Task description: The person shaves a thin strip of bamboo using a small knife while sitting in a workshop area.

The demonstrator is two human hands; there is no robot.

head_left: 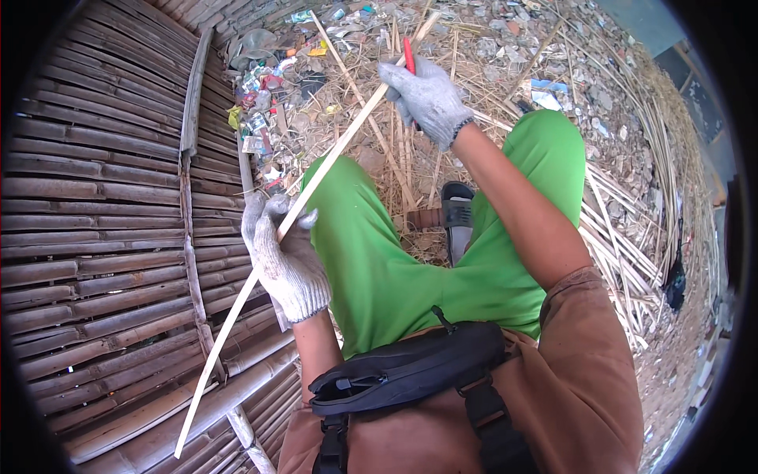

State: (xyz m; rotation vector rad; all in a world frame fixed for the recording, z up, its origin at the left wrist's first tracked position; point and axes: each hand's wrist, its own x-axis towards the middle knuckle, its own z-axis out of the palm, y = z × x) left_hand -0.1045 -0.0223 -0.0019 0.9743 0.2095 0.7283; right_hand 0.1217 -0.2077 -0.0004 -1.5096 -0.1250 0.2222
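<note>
A long, pale bamboo strip [338, 150] runs slantwise from the lower left up to the far middle. Near its middle, my left hand [288, 257], in a whitish knit glove, is closed around it, palm up. My right hand [429, 99], in a matching glove, is closed farther up, beside the strip's far part. From the right fist sticks a thin red tool handle [408, 55]; a dark bit shows below the fingers, but its working end is mostly hidden. The thumb presses along the strip.
To the left stands a bamboo slat platform [103, 213]. Litter [264, 118] and split bamboo pieces cover the ground ahead. A pile of pale strips [624, 245] lies to the right. My green-trousered knees and a dark sandal [457, 209] are below; a black waist bag [410, 367] sits at my middle.
</note>
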